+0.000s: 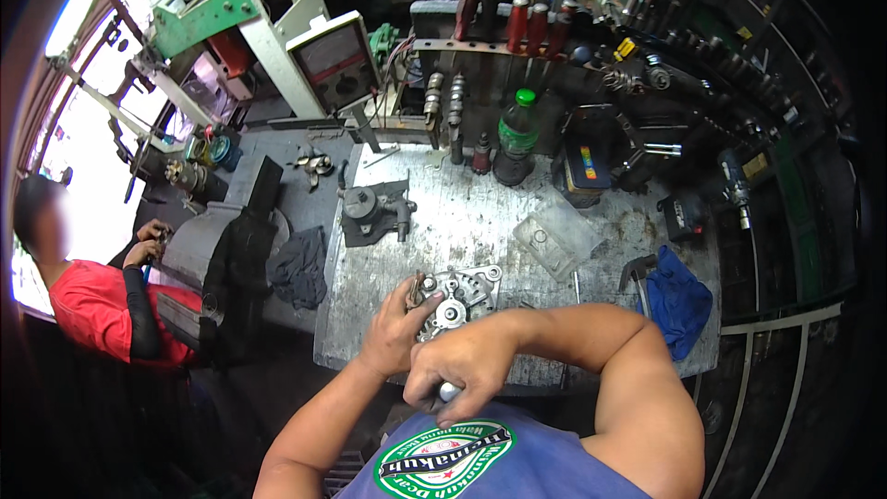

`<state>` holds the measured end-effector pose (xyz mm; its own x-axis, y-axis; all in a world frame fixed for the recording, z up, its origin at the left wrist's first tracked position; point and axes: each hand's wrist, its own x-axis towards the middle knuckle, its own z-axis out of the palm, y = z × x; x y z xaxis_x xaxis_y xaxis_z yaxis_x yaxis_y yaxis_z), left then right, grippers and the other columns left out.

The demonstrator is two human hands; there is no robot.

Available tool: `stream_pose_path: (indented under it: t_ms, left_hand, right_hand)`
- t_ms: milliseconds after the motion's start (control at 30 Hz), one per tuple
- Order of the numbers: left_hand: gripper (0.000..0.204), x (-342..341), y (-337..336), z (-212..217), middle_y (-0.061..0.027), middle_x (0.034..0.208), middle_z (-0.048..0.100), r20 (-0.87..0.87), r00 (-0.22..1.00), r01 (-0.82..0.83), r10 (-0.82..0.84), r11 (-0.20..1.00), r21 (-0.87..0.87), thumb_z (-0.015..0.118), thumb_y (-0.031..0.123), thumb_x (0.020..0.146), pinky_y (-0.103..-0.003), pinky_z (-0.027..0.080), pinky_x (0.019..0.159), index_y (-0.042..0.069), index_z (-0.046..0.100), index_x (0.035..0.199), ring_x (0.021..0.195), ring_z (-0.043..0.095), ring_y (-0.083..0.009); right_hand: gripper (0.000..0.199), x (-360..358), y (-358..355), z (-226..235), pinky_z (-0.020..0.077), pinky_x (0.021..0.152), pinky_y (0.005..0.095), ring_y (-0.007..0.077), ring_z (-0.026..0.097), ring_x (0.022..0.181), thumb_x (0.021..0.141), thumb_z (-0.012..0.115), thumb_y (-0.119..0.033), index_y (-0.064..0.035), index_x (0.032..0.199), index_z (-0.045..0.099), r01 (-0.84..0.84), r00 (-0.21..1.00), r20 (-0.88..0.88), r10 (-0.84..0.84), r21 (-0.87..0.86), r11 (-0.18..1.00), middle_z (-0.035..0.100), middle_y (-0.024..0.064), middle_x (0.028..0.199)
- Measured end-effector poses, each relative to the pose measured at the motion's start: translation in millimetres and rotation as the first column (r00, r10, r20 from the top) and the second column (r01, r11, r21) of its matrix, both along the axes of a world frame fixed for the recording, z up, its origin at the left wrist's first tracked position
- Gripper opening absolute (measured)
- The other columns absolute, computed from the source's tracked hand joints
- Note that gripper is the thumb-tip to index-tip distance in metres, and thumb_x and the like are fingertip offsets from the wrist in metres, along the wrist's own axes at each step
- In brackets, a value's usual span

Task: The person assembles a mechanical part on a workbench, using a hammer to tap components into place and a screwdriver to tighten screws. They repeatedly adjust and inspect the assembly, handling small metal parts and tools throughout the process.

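The alternator housing [451,314] sits at the centre of the frame, near the front edge of the worktop [356,333], its vented face and central hub turned upward. The left hand [393,328] grips the housing along its left side, thumb laid over the face. The right hand [467,356] is clenched around a tool [450,391] just in front of the housing; only the tool's rounded metallic end is visible, the remainder being covered by the fingers. Whether the tool touches the housing cannot be determined.

Right of centre, a clear plastic tray [582,233] lies on the worktop, with a blue cloth [679,305] farther right. A green-capped bottle [517,134] stands at upper centre, below red-handled screwdrivers [517,26] in a rack. A dark cast-metal part [365,206] lies left of centre. At far left, a person in a red shirt [92,305] handles a small item.
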<state>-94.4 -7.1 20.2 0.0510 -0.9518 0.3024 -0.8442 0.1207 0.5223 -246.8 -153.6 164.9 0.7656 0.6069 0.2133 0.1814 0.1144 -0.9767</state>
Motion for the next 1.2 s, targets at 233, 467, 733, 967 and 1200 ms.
stream_pose_path:
  t_ms: [233, 467, 733, 967, 1200]
  left_hand:
    - [0.096, -17.8, 5.1, 18.8, -0.0291, 0.154, 0.057, -0.033, 0.996, -0.086, 0.086, 0.996, 0.007, 0.104, 0.043, 0.058, -0.052, 0.057, 0.108, 0.018, 0.074, 0.146, 0.133, 0.063, -0.0483]
    - [0.097, -32.5, 8.8, 17.5, -0.0319, 0.154, 0.054, -0.033, 0.987, -0.161, 0.16, 0.987, -0.008, 0.106, 0.053, 0.058, -0.056, 0.055, 0.106, 0.013, 0.074, 0.141, 0.132, 0.061, -0.0512]
    - [0.108, -29.8, 12.6, 13.1, -0.0364, 0.156, 0.051, -0.062, 0.989, -0.128, 0.131, 0.991, 0.044, 0.107, 0.057, 0.052, -0.058, 0.052, 0.11, 0.008, 0.072, 0.142, 0.136, 0.058, -0.0532]
    - [0.103, -36.2, 13.9, 11.9, -0.0362, 0.158, 0.048, -0.089, 0.979, -0.18, 0.181, 0.983, 0.018, 0.108, 0.04, 0.056, -0.058, 0.053, 0.108, 0.012, 0.068, 0.148, 0.136, 0.057, -0.0545]
    - [0.1, -37.7, 15.0, 3.7, -0.0366, 0.156, 0.049, -0.059, 0.977, -0.205, 0.203, 0.979, -0.022, 0.106, 0.04, 0.058, -0.06, 0.052, 0.109, 0.014, 0.069, 0.147, 0.138, 0.056, -0.056]
  right_hand:
    - [0.023, -28.1, 26.6, -18.5, 0.0506, 0.059, 0.047, 0.0376, 0.068, 0.063, 0.093, 0.079, -0.008, -0.0025, 0.078, 0.062, 0.398, 0.888, 0.16, -0.431, 0.2, 0.895, 0.064, 0.0146, 0.067]
    - [0.027, -39.1, 38.7, -17.3, 0.0506, 0.055, 0.0472, 0.0362, 0.065, 0.059, 0.087, 0.081, -0.009, -0.0054, 0.075, 0.057, 0.661, 0.701, 0.17, -0.693, 0.208, 0.721, 0.062, 0.0118, 0.066]
    - [0.025, -40.9, 51.2, -19.4, 0.0449, 0.052, 0.0442, 0.0309, 0.06, 0.056, 0.087, 0.083, -0.009, -0.0058, 0.077, 0.059, 0.783, 0.533, 0.201, -0.822, 0.25, 0.569, 0.057, 0.007, 0.068]
    - [0.027, -47.8, 56.9, -18.2, 0.0504, 0.054, 0.0468, 0.0366, 0.065, 0.059, 0.086, 0.082, -0.007, -0.0053, 0.075, 0.057, 0.848, 0.456, 0.236, -0.858, 0.176, 0.5, 0.061, 0.0122, 0.067]
    - [0.026, -47.6, 58.3, -23.0, 0.0498, 0.054, 0.0457, 0.0364, 0.066, 0.059, 0.087, 0.082, -0.008, -0.0046, 0.076, 0.059, 0.809, 0.489, 0.244, -0.837, 0.231, 0.54, 0.061, 0.0124, 0.067]
